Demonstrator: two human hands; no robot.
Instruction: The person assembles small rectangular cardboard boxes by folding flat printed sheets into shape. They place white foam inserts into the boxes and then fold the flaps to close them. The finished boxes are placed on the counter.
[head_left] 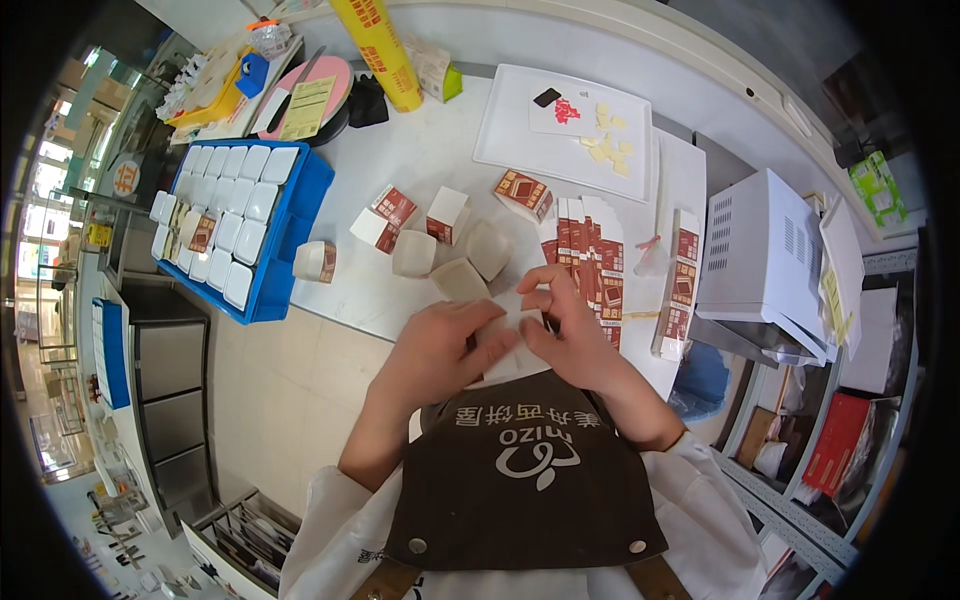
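Observation:
My left hand point(440, 345) and my right hand point(572, 335) come together at the table's near edge, just in front of my apron. Their closed fingers grip a white piece of card point(507, 358), mostly covered by the hands and partly blurred. Just beyond them, white square tubs point(488, 248) lie loose on the table. Folded red-and-white card sleeves point(448, 214) stand among these tubs. Close to my right hand lies a stack of flat printed sleeves point(590, 255). One tub point(308, 262) with a sleeve around it sits near the left edge.
A blue crate point(285, 250) full of white tubs stands at the left. Behind are a pink round board point(325, 75), a yellow roll point(378, 50) and a white tray point(510, 140) bearing small pieces. A white boxy appliance point(755, 250) is at the right.

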